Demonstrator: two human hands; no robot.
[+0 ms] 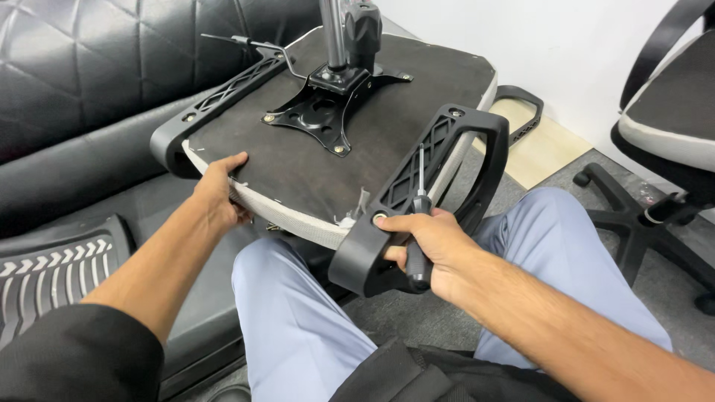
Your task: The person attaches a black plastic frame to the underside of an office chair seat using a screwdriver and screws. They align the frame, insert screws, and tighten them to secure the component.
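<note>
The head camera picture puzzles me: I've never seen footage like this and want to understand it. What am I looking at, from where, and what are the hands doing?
The view comes from a camera worn on a person's head, looking down at their own two arms and their lap in light blue trousers.

The big flat thing is an office chair seat turned upside down, so you see its dark underside. Bolted to the middle is a black metal mounting plate with a chrome post rising from it. A black plastic armrest sits along each side.

The left hand grips the seat's near edge. The right hand holds the lower end of the nearer armrest together with a screwdriver, whose shaft points up along the armrest.

Behind is a black sofa; another office chair stands at right.
</note>
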